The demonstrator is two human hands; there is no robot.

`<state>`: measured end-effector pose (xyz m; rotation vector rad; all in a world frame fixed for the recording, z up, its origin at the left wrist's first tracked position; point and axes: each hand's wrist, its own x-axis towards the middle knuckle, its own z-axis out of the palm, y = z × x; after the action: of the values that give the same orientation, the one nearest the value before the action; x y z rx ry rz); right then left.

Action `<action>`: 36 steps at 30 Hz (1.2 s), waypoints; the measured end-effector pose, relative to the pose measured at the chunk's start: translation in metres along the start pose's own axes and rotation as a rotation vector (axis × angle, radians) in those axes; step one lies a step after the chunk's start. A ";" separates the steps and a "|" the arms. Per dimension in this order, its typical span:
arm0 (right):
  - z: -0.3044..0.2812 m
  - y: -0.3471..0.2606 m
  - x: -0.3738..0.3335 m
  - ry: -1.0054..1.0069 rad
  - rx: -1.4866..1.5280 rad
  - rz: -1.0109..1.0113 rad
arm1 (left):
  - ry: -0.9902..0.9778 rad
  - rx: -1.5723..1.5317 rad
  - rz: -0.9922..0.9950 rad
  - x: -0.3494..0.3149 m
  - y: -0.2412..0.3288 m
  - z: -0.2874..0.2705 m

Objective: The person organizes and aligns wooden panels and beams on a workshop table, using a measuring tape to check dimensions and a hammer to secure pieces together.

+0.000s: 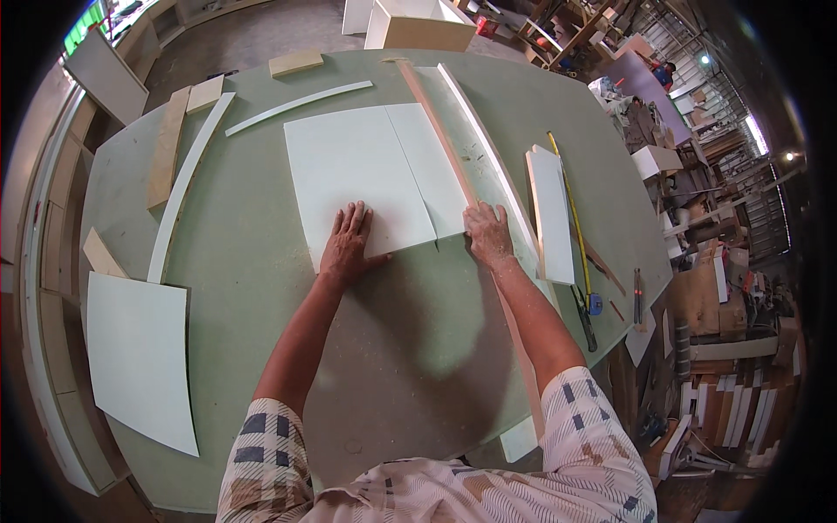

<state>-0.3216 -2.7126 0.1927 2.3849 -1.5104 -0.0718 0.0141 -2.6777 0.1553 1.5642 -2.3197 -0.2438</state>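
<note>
A white panel lies flat on the large green-topped table. A narrower white piece sits along its right side, with a thin dark seam between them. My left hand rests flat near the panel's front edge, fingers stretched forward and thumb out to the right. Along the right edge of the narrow piece runs a long brown wooden strip, which continues toward me under my right arm. My right hand is closed over this strip beside the narrow piece's near corner; its fingertips are partly hidden.
Right of the strip lie a long white-edged board, short white boards, a yellow tape measure and pliers. Curved white strips, wood offcuts and another white panel are on the left. Stacked boards stand beyond the table.
</note>
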 end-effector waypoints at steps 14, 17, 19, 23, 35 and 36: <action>0.027 0.024 0.119 0.044 -0.058 -0.012 | 0.095 -0.084 -0.030 -0.001 0.000 -0.001; 0.011 0.003 0.169 -0.217 0.008 0.048 | 0.071 -0.115 -0.079 -0.029 -0.013 -0.010; 0.013 0.008 0.191 -0.237 0.097 0.152 | 0.071 -0.147 -0.088 -0.043 -0.007 -0.017; 0.006 -0.018 0.218 -0.213 0.284 0.291 | 0.023 -0.177 -0.116 -0.094 0.008 -0.032; 0.015 -0.023 0.249 -0.082 0.398 0.368 | -0.080 -0.167 -0.273 -0.275 0.075 -0.069; 0.031 -0.009 0.251 0.035 0.391 0.387 | -0.076 -0.160 -0.280 -0.288 0.081 -0.070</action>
<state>-0.2089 -2.9396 0.1923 2.2936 -2.0971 0.3831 0.0683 -2.3781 0.1960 1.8213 -2.0698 -0.5503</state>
